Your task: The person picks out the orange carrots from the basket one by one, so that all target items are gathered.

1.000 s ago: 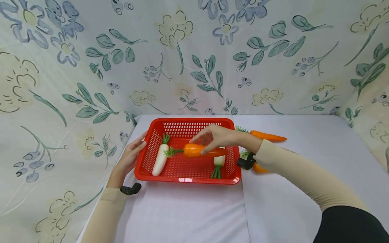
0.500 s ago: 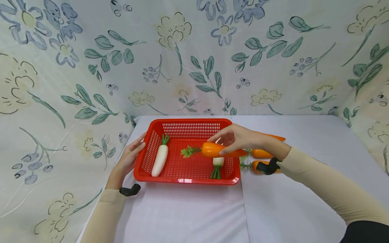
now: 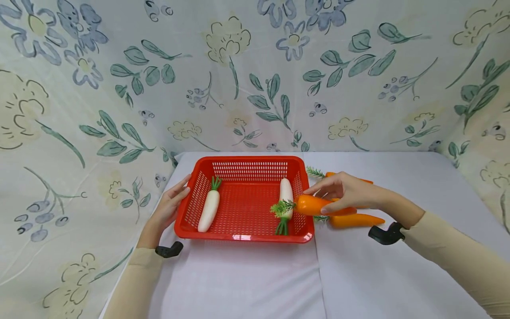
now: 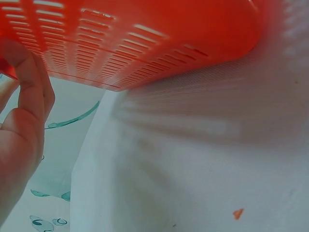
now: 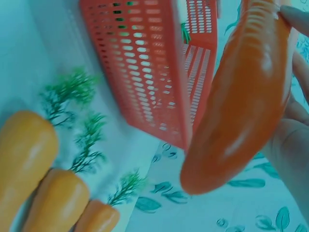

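My right hand (image 3: 352,190) pinches an orange carrot (image 3: 311,205) by its body between thumb and fingers. Its leafy top overhangs the basket's right rim, and its tip points right, over the table. In the right wrist view the held carrot (image 5: 236,111) hangs near the basket wall (image 5: 137,72). My left hand (image 3: 169,206) grips the left rim of the red plastic basket (image 3: 243,237); the left wrist view shows its fingers (image 4: 31,82) curled at the rim. Inside lie two white radishes, one radish (image 3: 210,210) at the left and another radish (image 3: 285,190) at the right, partly behind the carrot leaves.
Right of the basket, three carrots lie on the white tablecloth (image 3: 247,279): a front carrot (image 3: 358,220), a middle one mostly hidden by the hand, and a back carrot (image 3: 330,174). A floral cloth (image 3: 239,88) hangs behind the table.
My right hand has carried the carrot rightward, from over the basket's middle to its right rim, and slightly lower. The right radish has come into fuller view. My left hand stays at the rim.
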A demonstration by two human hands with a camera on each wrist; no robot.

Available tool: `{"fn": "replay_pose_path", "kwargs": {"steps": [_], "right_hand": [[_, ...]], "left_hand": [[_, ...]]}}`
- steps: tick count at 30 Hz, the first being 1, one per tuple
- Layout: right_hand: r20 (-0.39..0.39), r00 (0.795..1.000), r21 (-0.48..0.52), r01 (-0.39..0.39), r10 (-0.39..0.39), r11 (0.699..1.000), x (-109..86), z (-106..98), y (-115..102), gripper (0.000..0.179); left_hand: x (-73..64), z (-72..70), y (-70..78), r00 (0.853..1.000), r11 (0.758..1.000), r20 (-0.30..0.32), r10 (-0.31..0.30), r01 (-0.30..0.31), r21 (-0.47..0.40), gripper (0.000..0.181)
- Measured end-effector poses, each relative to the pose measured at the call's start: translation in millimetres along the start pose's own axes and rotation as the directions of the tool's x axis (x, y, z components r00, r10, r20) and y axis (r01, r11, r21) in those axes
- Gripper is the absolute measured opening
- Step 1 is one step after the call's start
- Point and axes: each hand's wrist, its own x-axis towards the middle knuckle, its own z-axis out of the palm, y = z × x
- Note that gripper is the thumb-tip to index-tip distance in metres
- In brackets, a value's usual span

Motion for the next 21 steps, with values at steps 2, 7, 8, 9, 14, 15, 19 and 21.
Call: {"fn": "replay_pose_path", "kwargs": {"steps": [2,7,8,9,14,15,19,21], "right_hand": [[0.007,1.0,-0.006,0.028,-0.028,1.0,-8.7,-2.1,7.0,0.045],[0.009,0.995,-0.01,0.098,-0.098,0.995,-29.2,-3.7,24.0,0.045],[0.004,0.995,-0.013,0.104,-0.104,0.994,-32.7,-3.5,27.4,0.045],[0.001,0.994,-0.017,0.111,-0.111,0.994,-35.9,-3.3,30.6,0.045],[0.008,0.996,0.003,0.09,-0.09,0.996,-51.7,-3.1,46.9,0.045],[0.016,0.996,0.011,0.086,-0.086,0.996,-54.6,-3.1,50.2,0.046],[0.029,0.998,0.037,0.057,-0.058,0.998,-64.7,-2.2,65.2,0.046],[0.025,0.999,0.041,0.045,-0.046,0.998,-68.8,-0.8,73.2,0.046]], "left_hand": [[-0.1,0.4,0.4,1.0,1.0,0.004,0.0,0.0,-0.005,0.058],[0.5,0.8,0.7,1.0,1.0,0.018,0.002,-0.001,-0.025,0.056],[0.5,0.9,0.7,1.0,1.0,0.019,0.002,-0.002,-0.026,0.056],[0.5,1.0,0.8,1.0,1.0,0.019,0.003,-0.002,-0.026,0.056],[-0.1,0.8,0.9,1.0,1.0,0.016,0.001,-0.001,-0.02,0.057],[-0.2,0.7,0.8,1.0,1.0,0.014,0.0,0.0,-0.016,0.057],[-0.8,0.4,0.4,1.0,1.0,0.003,-0.007,0.007,-0.002,0.058],[-0.7,0.4,0.2,1.0,1.0,0.001,-0.007,0.007,-0.003,0.058]]}}
